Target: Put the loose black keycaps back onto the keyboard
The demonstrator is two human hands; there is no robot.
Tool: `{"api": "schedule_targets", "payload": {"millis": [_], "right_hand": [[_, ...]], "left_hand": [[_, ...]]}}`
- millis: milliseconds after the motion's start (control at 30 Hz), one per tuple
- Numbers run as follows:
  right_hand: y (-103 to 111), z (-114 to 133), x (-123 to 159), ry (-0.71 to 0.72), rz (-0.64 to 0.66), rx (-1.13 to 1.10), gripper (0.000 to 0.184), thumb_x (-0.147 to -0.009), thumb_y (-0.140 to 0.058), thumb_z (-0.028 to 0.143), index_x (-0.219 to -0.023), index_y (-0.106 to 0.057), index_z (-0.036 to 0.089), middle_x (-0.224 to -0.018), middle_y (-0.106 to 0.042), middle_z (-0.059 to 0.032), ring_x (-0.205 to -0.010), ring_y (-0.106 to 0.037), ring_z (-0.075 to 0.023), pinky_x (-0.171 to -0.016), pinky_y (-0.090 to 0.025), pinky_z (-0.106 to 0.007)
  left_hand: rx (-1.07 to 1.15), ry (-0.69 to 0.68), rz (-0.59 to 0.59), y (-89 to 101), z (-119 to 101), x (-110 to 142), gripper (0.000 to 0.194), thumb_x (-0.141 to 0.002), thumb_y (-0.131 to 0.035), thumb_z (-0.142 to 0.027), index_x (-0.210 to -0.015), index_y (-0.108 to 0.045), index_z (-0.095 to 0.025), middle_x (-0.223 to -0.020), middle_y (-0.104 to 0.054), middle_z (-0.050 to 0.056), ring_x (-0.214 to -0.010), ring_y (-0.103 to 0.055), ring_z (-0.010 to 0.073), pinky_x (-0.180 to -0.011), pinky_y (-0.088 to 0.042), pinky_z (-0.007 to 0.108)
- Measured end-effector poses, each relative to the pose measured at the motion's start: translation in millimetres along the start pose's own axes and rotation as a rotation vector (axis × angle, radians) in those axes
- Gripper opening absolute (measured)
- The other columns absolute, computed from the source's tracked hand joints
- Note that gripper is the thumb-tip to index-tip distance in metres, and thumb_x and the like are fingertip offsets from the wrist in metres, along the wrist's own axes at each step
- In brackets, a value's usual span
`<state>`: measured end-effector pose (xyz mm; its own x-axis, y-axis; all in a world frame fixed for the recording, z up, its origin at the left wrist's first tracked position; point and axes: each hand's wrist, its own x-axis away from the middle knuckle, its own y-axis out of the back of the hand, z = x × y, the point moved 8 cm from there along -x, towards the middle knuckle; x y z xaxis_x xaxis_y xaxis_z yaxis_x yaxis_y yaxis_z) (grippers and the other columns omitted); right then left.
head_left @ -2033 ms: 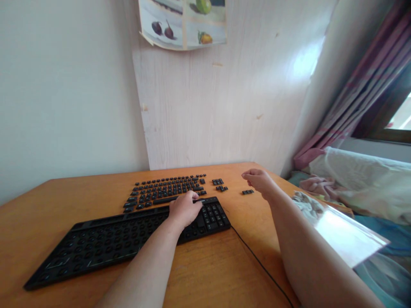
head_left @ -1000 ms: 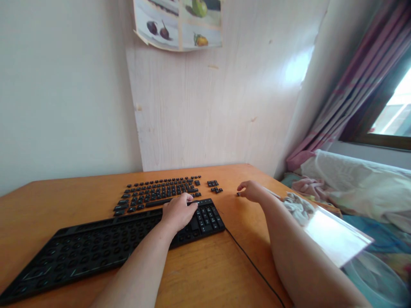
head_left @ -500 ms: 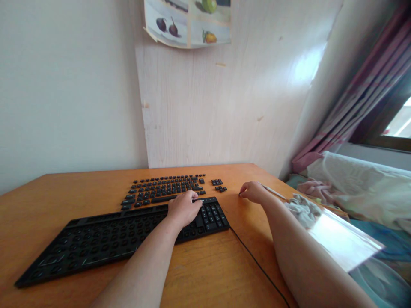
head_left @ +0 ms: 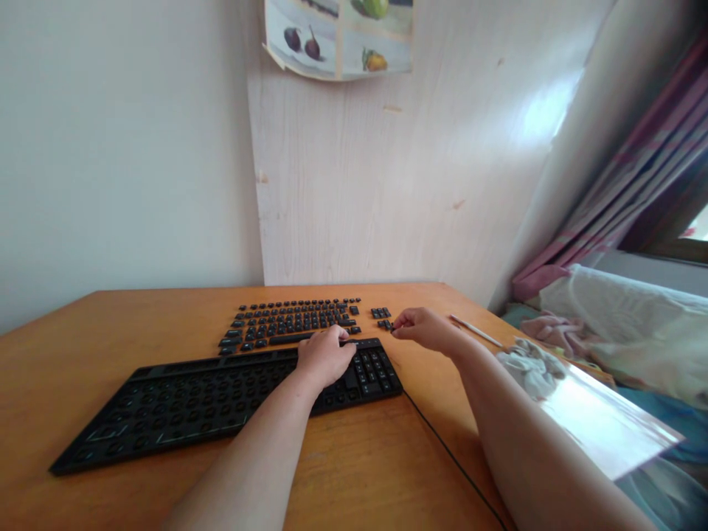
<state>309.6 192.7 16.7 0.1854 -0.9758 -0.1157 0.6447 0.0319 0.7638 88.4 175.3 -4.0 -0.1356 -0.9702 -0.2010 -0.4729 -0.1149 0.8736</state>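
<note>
Desk [head_left: 354,472] nr wall [head_left: 138,147], L hand [head_left: 324,358] half-open on kbd [head_left: 221,397], R hand [head_left: 425,328] nearly closed by keycaps [head_left: 380,313], hold unclear.

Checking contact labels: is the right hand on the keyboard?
No: the right hand is by the loose keycaps; only the left hand touches the keyboard.

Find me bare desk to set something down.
Bare desk spreads left of the loose keys, behind the keyboard; another patch lies between the left forearm and the cable. Crowded: the loose keys by the right hand, and the right edge, with stick and cloth.
</note>
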Motion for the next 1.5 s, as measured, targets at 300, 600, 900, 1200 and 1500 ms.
{"api": "schedule_targets", "payload": {"millis": [300, 600, 900, 1200, 1500], "right_hand": [[-49, 50, 5, 0.098, 0.192, -0.154, 0.015, -0.067, -0.065, 0.024, -0.079, -0.064, 0.015, -0.06, -0.053, 0.0038, -0.054, -0.044, -0.0079, -0.049, -0.032, -0.02], [-63, 46, -2, 0.098, 0.232, -0.1, 0.016, -0.068, -0.064, 0.022, -0.081, -0.066, 0.015, -0.062, -0.057, 0.0024, -0.057, -0.048, -0.009, -0.05, -0.034, -0.02], [-65, 46, -3, 0.122, 0.242, -0.128, 0.018, -0.068, -0.062, 0.02, -0.084, -0.068, 0.015, -0.067, -0.061, 0.0019, -0.06, -0.051, -0.0096, -0.057, -0.039, -0.021], [-64, 48, -3, 0.123, 0.26, -0.214, 0.016, -0.065, -0.063, 0.017, -0.08, -0.067, 0.016, -0.068, -0.061, 0.0028, -0.064, -0.052, -0.0098, -0.06, -0.038, -0.021], [-64, 44, -4, 0.11, 0.228, -0.191, 0.013, -0.068, -0.06, 0.02, -0.078, -0.068, 0.016, -0.069, -0.063, 0.0017, -0.065, -0.052, -0.0107, -0.062, -0.04, -0.022]], "left_hand": [[-0.016, -0.005, 0.007, -0.5, -2, 0, 0.032, -0.079, -0.05, -0.052, -0.099, -0.061, -0.031, -0.107, -0.068, 0.002, -0.104, -0.058, 0.0258, -0.088, -0.039, 0.039], [-0.022, -0.001, 0.014, -1.6, -2, 1, 0.033, -0.079, -0.051, -0.052, -0.101, -0.061, -0.031, -0.108, -0.068, 0.003, -0.107, -0.057, 0.0266, -0.089, -0.039, 0.039], [-0.017, -0.016, 0.007, -3.5, -2, 1, 0.034, -0.079, -0.05, -0.053, -0.101, -0.061, -0.03, -0.107, -0.068, 0.004, -0.106, -0.057, 0.0271, -0.088, -0.039, 0.041], [-0.024, -0.02, 0.0, -2.2, -3, 2, 0.04, -0.075, -0.052, -0.059, -0.101, -0.06, -0.03, -0.104, -0.068, 0.005, -0.104, -0.058, 0.028, -0.088, -0.038, 0.042], [-0.034, -0.008, 0.002, -1.0, -4, 3, 0.041, -0.074, -0.054, -0.06, -0.101, -0.06, -0.03, -0.105, -0.068, 0.005, -0.104, -0.058, 0.0272, -0.088, -0.039, 0.041]]}}
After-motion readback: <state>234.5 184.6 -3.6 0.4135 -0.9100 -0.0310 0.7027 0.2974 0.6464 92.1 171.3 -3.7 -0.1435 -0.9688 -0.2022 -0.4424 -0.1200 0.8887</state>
